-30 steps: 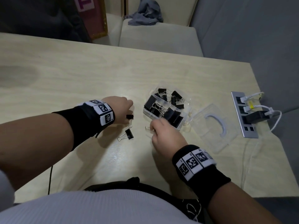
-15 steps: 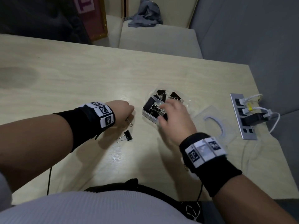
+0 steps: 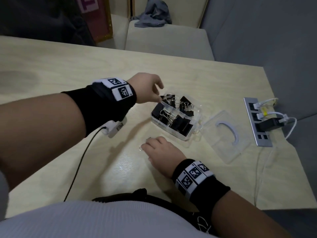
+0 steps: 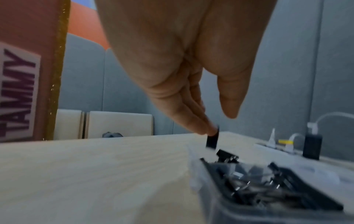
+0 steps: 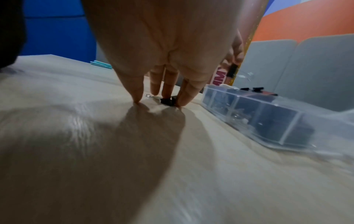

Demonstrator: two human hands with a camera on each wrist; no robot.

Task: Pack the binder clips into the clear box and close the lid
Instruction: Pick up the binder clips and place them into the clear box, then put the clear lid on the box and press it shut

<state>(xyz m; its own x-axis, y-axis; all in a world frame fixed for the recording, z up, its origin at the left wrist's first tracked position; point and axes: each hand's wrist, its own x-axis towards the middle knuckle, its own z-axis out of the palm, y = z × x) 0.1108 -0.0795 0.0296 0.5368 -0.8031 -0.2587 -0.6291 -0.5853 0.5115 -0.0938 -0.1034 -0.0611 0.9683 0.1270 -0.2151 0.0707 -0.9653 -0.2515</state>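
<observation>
Two hands, one binder clip each, at the clear box

The left hand (image 3: pixel 147 88) pinches a black clip (image 4: pixel 212 140) just above the clear box (image 3: pixel 173 133) rim; the right hand (image 3: pixel 163 152), near the box's front side, closes fingertips (image 5: pixel 184 97) on a last clip (image 5: pixel 167 101) lying on the counter (image 3: pixel 68 69). The lid (image 3: pixel 224 134) lies open beside the box.

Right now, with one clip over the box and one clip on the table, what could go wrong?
The left hand holds a binder clip only by its fingertips above the clear box's edge; it may fall outside. The clips in the box are heaped above the rim, so the lid may not close. The right hand presses the last clip flat on the table; it could slide away.
</observation>
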